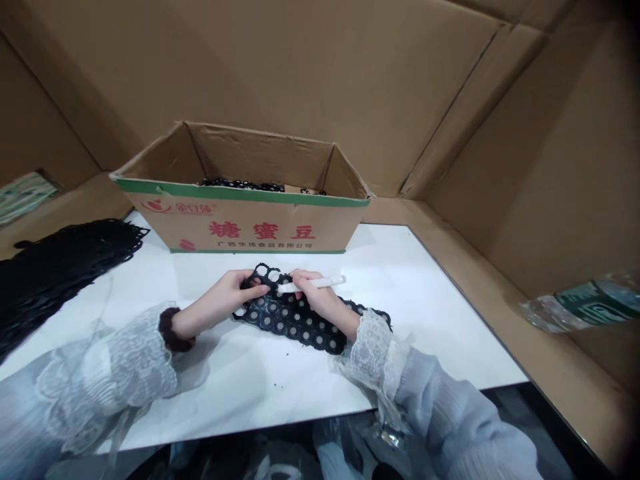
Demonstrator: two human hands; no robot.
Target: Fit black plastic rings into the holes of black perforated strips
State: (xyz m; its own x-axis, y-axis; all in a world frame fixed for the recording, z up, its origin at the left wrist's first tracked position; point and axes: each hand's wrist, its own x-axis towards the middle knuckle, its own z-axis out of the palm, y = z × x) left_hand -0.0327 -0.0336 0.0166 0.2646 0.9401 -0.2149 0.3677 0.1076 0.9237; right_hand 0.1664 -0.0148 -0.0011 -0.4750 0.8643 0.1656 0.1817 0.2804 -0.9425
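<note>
A black sheet with rows of round pale spots (295, 323) lies slanted on the white table. Its upper left part has open rings. My left hand (227, 297) pinches the sheet's upper left edge between thumb and fingers. In my right hand (320, 297) is a white pen-like tool (325, 283), its tip pointing left and touching or just over the sheet near my left thumb. My right wrist lies over the sheet's right part and hides some of it.
Behind my hands stands an open cardboard box (250, 223) with black pieces inside. A pile of black ringed strips (65, 267) lies at the left. A plastic bottle (585, 303) rests at the right on cardboard. Cardboard walls surround the white table (430, 313).
</note>
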